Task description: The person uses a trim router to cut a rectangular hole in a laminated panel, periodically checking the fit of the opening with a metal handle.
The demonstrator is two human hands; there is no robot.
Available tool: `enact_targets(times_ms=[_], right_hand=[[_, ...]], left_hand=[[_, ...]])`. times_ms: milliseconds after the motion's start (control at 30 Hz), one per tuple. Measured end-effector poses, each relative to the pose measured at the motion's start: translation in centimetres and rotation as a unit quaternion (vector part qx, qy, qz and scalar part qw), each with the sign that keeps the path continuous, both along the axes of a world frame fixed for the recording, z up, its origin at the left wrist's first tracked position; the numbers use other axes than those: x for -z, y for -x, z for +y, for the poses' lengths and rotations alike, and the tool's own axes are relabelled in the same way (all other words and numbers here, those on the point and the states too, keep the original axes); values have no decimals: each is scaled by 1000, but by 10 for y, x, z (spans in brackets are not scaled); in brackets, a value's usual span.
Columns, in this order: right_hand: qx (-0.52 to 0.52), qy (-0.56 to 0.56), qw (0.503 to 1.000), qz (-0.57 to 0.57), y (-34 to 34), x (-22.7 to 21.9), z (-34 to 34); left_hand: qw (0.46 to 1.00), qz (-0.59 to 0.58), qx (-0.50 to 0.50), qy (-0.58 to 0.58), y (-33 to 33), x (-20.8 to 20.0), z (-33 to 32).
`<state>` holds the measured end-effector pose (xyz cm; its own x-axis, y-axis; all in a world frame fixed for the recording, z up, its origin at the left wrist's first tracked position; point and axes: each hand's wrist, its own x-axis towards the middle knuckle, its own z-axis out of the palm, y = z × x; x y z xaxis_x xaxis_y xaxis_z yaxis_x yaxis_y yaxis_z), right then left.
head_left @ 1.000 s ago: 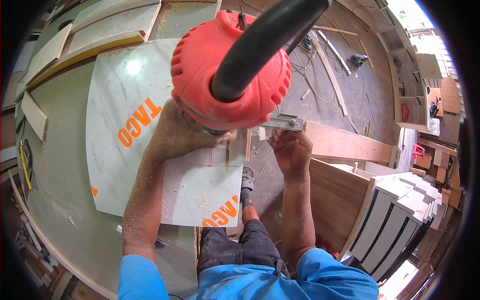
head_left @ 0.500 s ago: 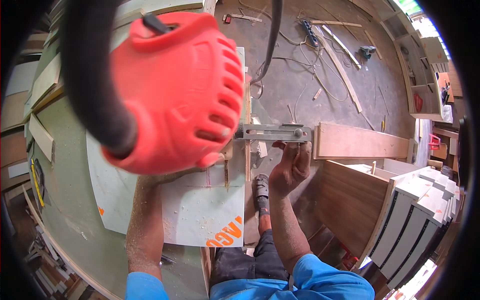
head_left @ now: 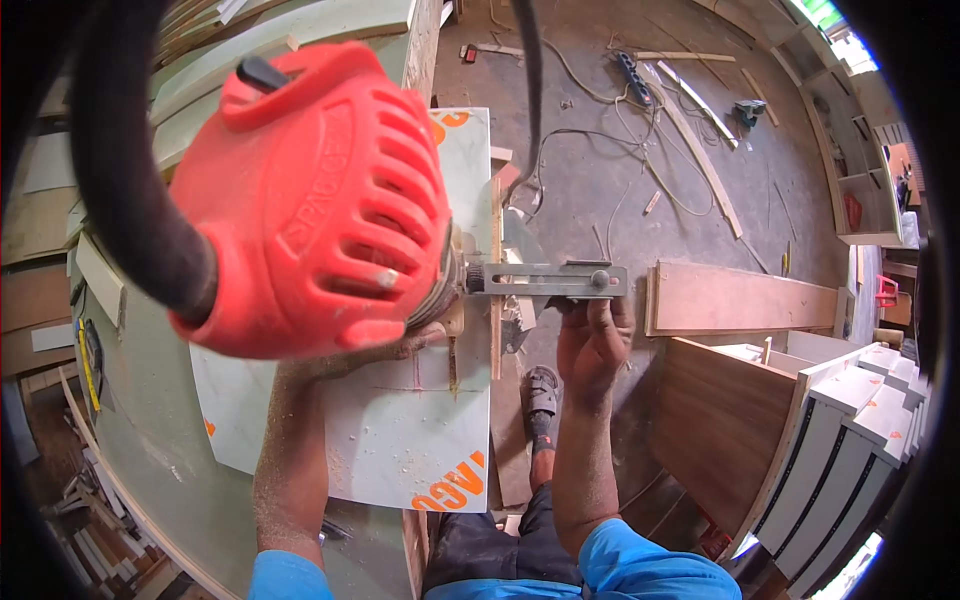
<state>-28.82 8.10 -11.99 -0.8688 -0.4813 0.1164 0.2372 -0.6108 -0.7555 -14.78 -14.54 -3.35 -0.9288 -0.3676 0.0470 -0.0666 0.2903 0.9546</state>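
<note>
Gripping red router (head_left: 310, 200) on white panel (head_left: 420, 440), left hand (head_left: 400, 345) (mostly hidden), right hand (head_left: 592, 335) pinching metal guide (head_left: 545, 280).

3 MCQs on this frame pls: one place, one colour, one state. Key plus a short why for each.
1. Where does the metal guide bar stick out from the router?
A. toward the person's right, past the panel edge
B. toward the person's left, over the bench
C. straight up at the camera

2. What colour is the router's housing?
A. blue
B. red
C. yellow

3. What is the right hand doing?
A. hanging free, clear of everything
B. resting flat on the panel
C. gripping the outer end of the guide bar

Key:
1 A: the bar runs right from the router base, out beyond the edge of the white panel and over the floor.
2 B: the vented housing is red, with a black cord.
3 C: its fingers close up around the bar's end; the left hand sits mostly hidden under the router.
</note>
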Motion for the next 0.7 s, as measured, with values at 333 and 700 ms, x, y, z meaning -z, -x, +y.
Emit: enact_targets(times_ms=[333, 700], right_hand=[[67, 63, 991, -100, -24, -1, -17], [58, 198, 968, -144, -19, 2, -18]], left_hand=[[946, -121, -81, -290, 2, -33, 14], [983, -75, 86, 145, -11, 4, -11]])
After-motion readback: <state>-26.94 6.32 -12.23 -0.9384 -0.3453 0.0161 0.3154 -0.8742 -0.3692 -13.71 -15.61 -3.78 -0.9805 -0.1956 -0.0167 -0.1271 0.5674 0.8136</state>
